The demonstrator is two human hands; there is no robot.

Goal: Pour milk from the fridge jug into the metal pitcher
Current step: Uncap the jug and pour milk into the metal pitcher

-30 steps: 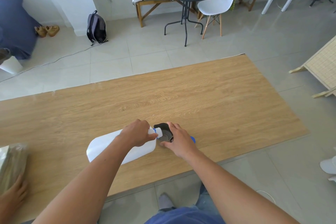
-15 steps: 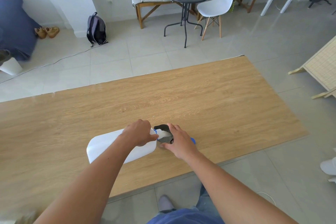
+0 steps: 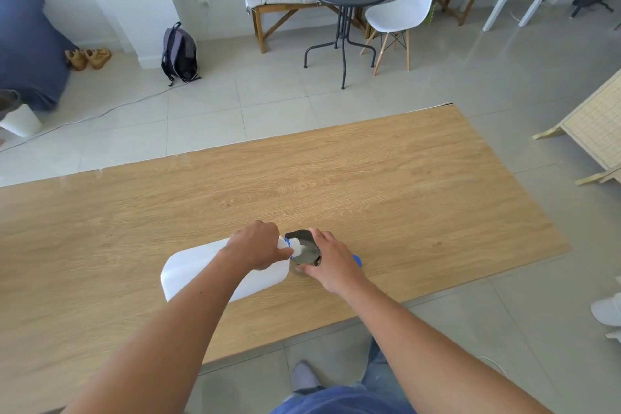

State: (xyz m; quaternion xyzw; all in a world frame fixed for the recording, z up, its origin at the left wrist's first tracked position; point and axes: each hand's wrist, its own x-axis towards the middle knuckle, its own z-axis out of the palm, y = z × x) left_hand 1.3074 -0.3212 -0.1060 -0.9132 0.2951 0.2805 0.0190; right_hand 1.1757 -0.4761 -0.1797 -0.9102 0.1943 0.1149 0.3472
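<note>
Jug (image 3: 201, 269) tipped near-horizontal, its base left of the left hand (image 3: 257, 245), which grips it by the neck. Long axis runs rightward, with the spout over the metal pitcher (image 3: 304, 250) rim. Right hand (image 3: 331, 260) wraps the pitcher from its right side. Blue cap (image 3: 357, 260) lies just right of that hand. Judgement: the left hand's tilt sets the flow.

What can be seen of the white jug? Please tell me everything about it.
The white jug looks like opaque plastic: boxy body, narrow neck with a blue ring, no cap on. It is tipped nearly on its side over the wooden table, base toward the person's left, mouth above the metal pitcher, where white milk shows. The left hand grips it near the neck. Whether it touches the pitcher, I cannot tell.
</note>
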